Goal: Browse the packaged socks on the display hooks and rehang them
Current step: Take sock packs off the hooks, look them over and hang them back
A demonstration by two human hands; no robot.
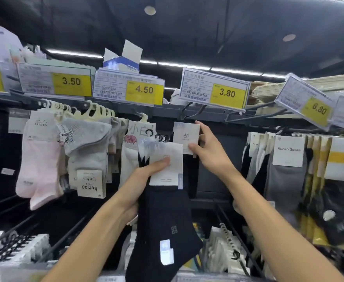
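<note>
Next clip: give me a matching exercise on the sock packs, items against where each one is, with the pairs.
1 dark socks
2 raised white pack
3 pink socks
4 yellow-labelled packs

A hanging at left
B in the right hand
C hanging at far right
D in the left hand

Pairs: 1-D, 2-B, 3-A, 4-C

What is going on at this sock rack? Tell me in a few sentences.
A person is browsing packaged socks in a shop. The left hand grips a bundle of dark socks by its white card, off the rack. The right hand pinches another pack and holds it up at the hook below the 3.80 tag. Whether that pack is on the hook cannot be told. More socks hang on both sides.
</note>
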